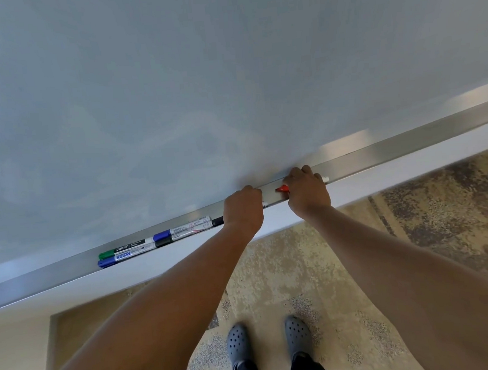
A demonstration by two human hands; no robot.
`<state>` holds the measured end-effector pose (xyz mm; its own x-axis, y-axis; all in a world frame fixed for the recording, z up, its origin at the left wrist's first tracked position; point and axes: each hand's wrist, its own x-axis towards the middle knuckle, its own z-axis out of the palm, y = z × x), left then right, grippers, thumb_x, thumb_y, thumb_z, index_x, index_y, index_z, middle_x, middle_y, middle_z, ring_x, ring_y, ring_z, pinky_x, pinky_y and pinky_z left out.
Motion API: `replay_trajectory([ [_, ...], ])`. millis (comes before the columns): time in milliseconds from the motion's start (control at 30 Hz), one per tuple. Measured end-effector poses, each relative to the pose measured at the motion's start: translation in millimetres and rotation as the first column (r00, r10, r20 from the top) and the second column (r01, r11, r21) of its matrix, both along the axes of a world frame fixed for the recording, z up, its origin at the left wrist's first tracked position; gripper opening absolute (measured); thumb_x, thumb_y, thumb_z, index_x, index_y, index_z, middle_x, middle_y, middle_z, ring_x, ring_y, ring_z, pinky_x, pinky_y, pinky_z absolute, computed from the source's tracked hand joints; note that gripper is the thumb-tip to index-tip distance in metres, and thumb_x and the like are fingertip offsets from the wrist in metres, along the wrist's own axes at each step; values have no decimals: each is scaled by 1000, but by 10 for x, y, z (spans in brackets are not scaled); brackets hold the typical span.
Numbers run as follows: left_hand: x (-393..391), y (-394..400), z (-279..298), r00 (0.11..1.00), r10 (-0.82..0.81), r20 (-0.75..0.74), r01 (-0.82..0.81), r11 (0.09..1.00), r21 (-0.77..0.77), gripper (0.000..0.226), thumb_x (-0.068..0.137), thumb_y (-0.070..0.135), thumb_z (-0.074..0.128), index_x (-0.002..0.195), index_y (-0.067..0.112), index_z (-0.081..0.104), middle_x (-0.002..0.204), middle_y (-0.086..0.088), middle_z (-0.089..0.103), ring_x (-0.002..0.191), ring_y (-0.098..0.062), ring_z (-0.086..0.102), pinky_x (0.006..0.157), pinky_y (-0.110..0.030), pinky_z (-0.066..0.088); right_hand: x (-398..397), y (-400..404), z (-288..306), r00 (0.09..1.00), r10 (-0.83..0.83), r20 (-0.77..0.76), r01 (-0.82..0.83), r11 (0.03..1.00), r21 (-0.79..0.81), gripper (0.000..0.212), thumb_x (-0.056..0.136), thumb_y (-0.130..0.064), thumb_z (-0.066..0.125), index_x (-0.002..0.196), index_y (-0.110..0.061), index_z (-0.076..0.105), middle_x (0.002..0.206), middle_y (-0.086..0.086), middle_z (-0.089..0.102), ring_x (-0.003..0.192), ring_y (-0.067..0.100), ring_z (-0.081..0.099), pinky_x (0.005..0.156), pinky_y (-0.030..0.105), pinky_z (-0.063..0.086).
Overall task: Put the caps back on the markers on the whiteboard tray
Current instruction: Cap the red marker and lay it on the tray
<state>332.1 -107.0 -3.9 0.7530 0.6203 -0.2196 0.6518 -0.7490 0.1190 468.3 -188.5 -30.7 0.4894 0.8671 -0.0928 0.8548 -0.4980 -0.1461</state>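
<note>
- The red marker (283, 188) lies in the whiteboard tray (379, 153), its long axis along the tray, the red end pointing left.
- The right hand (306, 189) curls around its body; a white end shows at the right.
- The left hand (243, 206) grips something small, mostly hidden, probably a cap.
- Four capped markers (154, 243) lie further left.
- Judgement: capping is in progress; next the two pieces must be aligned and pressed together.

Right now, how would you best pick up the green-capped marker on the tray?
Pinch the green-capped marker mid-barrel from above. It lies flat along the tray, hard against the whiteboard, with a blue-capped marker beside it in front, so only its top is free.
</note>
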Motion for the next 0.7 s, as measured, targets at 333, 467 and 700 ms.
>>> replay_trajectory([
  [333,15,37,-17,999,28,18,-27,998,-55,33,86,3,61,114,20,67,109,-4,58,86,-26,66,77,-39,58,5,-1,-1,1000,17,4,-17,1000,7,23,92,-24,59,106,-8,67,106,10,60,103,30,50,83,42,45],
  [467,18,37,-33,999,25,41,-22,997,-71,34,85,-3,59,111,16,69,107,-7,58,87,-28,65,78,-40,58,9,6,-2,1000,23,1,-23,1000,9,22,91,-23,59,106,-8,66,106,10,59,103,30,50,83,42,45],
  [700,25,44,-55,998,11,66,-9,1000,-24,35,84,-4,58,111,17,68,99,-5,70,95,-23,61,80,-36,56,11,13,-29,1000,5,-16,-4,1000,20,21,89,-17,60,107,-8,65,108,10,59,103,30,50,83,41,46],
])
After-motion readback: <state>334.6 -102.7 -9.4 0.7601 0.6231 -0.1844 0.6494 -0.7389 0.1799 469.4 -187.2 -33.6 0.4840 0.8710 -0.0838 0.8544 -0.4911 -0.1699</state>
